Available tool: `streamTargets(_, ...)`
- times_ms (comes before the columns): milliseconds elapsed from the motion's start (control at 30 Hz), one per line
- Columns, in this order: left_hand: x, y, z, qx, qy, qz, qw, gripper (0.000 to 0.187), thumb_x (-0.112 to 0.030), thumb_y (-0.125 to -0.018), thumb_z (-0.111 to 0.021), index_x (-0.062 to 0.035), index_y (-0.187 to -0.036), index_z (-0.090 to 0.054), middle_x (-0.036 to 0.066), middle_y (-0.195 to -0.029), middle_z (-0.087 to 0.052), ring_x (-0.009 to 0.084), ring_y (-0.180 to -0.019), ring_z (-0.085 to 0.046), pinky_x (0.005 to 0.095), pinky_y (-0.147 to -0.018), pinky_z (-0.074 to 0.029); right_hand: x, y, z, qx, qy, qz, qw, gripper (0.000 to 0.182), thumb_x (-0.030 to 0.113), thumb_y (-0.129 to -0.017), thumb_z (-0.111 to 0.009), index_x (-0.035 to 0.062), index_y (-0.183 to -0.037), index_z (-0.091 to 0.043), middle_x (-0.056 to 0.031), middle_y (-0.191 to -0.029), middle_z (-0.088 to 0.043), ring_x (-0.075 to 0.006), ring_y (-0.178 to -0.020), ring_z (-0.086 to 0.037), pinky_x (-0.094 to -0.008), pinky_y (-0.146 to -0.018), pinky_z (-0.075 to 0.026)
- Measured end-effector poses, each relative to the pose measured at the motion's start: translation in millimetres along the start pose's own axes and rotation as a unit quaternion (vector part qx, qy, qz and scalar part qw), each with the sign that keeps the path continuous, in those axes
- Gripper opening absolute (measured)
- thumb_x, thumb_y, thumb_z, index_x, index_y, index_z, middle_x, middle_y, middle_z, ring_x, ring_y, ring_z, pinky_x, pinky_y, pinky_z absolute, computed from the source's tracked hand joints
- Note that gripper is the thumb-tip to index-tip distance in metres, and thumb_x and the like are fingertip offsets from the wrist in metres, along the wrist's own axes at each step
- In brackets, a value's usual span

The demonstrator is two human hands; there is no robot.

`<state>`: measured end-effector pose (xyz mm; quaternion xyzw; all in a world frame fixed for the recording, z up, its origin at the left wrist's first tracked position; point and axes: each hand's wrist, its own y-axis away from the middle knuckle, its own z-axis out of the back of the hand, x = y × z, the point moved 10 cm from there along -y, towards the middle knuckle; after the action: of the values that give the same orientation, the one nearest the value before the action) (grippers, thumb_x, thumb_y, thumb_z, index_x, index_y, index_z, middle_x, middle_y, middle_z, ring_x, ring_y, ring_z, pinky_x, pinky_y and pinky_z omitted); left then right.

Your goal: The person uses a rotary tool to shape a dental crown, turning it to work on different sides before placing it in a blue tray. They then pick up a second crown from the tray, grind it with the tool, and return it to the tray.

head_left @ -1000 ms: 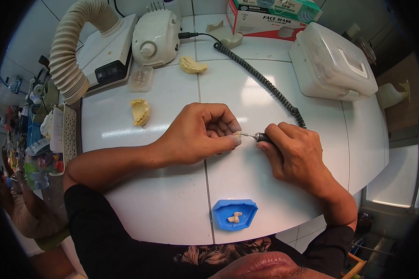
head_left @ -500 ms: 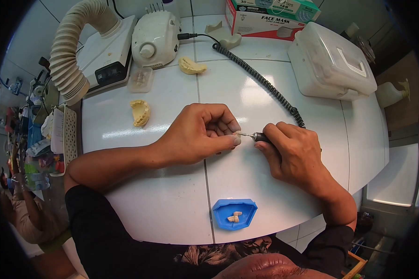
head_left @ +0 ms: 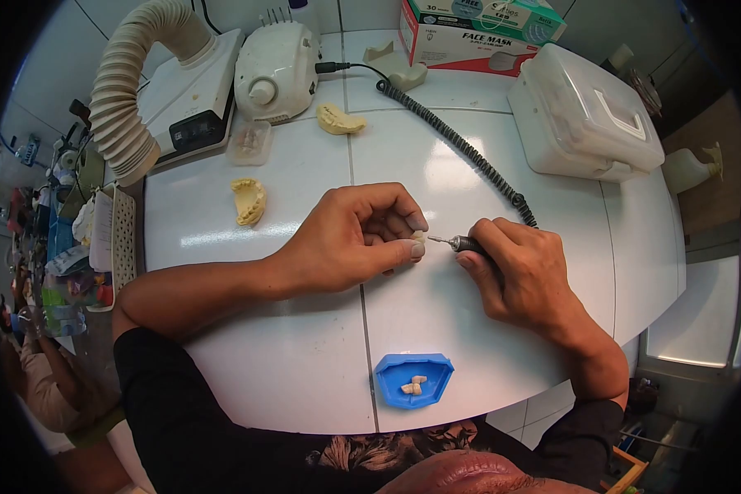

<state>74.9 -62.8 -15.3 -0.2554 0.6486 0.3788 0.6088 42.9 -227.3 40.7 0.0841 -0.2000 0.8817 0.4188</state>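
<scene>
You pinch a small pale piece at the tips of your left hand's thumb and forefinger, those fingers all but closed on it and the rest curled in behind, so its outer end faces the tool while the skin stays mostly behind. Your right hand has its fingers wrapped round the drill close to its front, likely for fine control; the bit points level at the piece, its tip just beside it, though I can't tell whether they touch. Both forearms come in over the bench's near edge, which probably steadies you. The coiled cord runs from the drill box at the far edge and reaches your right hand from its far side, clear of the pinch. The blue tray sits at the near edge, its raised rim keeping the loose bits of tooth-like stuff together, within easy reach.
</scene>
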Motion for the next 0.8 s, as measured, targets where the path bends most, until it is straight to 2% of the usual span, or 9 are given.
streamTargets(200,4.8,-0.2,-0.3,-0.003,-0.005,0.043,0.999,0.023,-0.006,-0.100,-0.083,0.0017,-0.115,-0.068,0.010,-0.101,-0.080,0.0099,-0.090,-0.078,0.0219,-0.074,-0.064,4.5,-0.1,-0.8,-0.007,0.020,0.000,1.000,0.024,0.029,-0.103,-0.078,0.0087,-0.095,-0.066,-0.0053,-0.072,-0.059,-0.0270,-0.058,-0.062,-0.0416,-0.051,-0.046)
streamTargets(300,4.8,-1.1,0.0,-0.009,-0.002,0.037,0.999,0.023,-0.006,-0.100,-0.083,0.0028,-0.114,-0.067,0.012,-0.101,-0.080,0.0113,-0.090,-0.080,0.0227,-0.074,-0.065,5.5,0.5,-2.2,-0.010,0.029,0.002,1.000,0.024,0.028,-0.103,-0.079,0.0089,-0.095,-0.066,-0.0048,-0.072,-0.058,-0.0260,-0.058,-0.061,-0.0410,-0.051,-0.046)
streamTargets(800,4.5,-1.4,-0.3,-0.009,-0.010,0.050,0.999,0.022,-0.006,-0.099,-0.085,0.0011,-0.109,-0.066,0.011,-0.100,-0.080,0.0130,-0.093,-0.082,0.0225,-0.074,-0.066,7.2,-0.6,-2.9,-0.009,0.042,-0.006,0.999,0.024,0.028,-0.102,-0.079,0.0091,-0.094,-0.067,-0.0048,-0.072,-0.058,-0.0258,-0.058,-0.063,-0.0415,-0.051,-0.046)
